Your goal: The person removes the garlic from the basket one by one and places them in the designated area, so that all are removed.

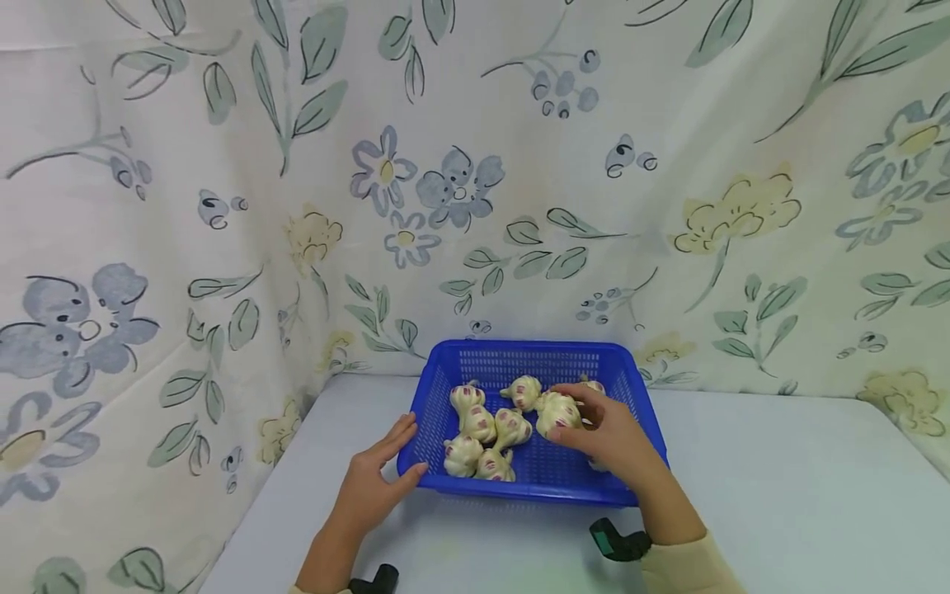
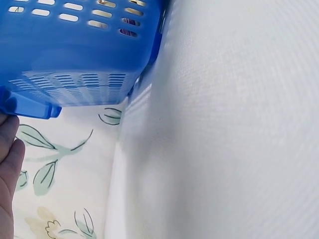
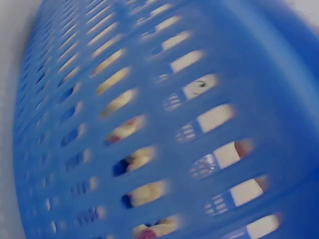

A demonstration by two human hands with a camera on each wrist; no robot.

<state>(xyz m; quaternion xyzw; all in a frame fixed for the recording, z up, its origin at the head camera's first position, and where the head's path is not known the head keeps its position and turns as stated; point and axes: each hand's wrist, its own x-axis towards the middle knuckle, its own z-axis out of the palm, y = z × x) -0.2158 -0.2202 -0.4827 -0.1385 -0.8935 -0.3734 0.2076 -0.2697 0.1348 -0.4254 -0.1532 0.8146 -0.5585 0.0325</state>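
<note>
At the blue basket [image 1: 519,492], the right hand [image 1: 612,433] pinches a garlic bulb [image 1: 557,412]; the left hand [image 1: 373,480], fingers extended, touches the basket at eight o'clock, likely steadying it.

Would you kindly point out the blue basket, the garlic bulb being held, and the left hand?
Blue basket [image 1: 519,491]: head view, on its near rim.
Held garlic bulb [image 1: 557,412]: head view, on the middle of its body.
Left hand [image 1: 373,485]: head view, on the back of the hand.
</note>
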